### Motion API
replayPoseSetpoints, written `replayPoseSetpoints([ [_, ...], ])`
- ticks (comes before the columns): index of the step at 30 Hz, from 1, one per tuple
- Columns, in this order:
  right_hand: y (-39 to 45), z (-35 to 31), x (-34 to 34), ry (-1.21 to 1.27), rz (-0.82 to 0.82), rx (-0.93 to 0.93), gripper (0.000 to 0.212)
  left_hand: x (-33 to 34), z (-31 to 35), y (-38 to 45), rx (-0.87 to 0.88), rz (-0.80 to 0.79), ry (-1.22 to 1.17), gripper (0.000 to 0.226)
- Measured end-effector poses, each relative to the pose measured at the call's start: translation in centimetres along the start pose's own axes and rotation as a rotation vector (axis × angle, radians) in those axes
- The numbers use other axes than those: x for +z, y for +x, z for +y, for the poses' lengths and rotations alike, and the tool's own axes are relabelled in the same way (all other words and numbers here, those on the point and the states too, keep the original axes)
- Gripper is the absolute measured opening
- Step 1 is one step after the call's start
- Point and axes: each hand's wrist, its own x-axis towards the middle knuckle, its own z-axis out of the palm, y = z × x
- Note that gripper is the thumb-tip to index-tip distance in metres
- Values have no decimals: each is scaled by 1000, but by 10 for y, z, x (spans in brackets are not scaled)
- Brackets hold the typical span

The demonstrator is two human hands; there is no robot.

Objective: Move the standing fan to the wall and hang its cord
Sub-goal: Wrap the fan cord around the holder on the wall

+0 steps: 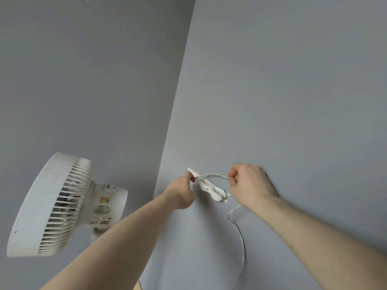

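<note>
The white standing fan (62, 204) is at the lower left, its head seen from behind and close to the grey wall corner. On the right-hand wall sits a small white figure-shaped hook (212, 188). The thin white cord (215, 175) runs taut over the hook's upper end. My left hand (182, 192) pinches one end of that stretch at the hook's top. My right hand (250, 184) pinches the other end, just right of the hook. Below my right hand the cord hangs down the wall in a long curve.
Two grey walls meet in a corner (167, 143) running up the middle of the view. A sliver of pale floor or skirting (139, 286) shows at the bottom edge. The fan's pole is hidden behind my left forearm.
</note>
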Motion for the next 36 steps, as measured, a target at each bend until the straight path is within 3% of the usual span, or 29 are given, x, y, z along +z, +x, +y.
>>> replayPoseSetpoints([
  [12,-23,11,10,-22,-41,-79,12,22,-1,5,4,-98,24,57],
  [16,-44,18,22,-38,-28,-100,25,23,-1,3,10,-65,-38,57],
  [19,-63,20,33,-4,-33,-53,37,19,1,-2,5,-29,-98,55],
  [29,-101,9,81,214,59,149,28,8,-1,-9,43,-65,-93,57],
  [33,-101,-5,94,233,-36,266,51,5,-1,-10,71,-81,-104,59],
  [36,-95,-14,98,254,-133,353,55,4,-1,-11,87,-93,-111,60],
])
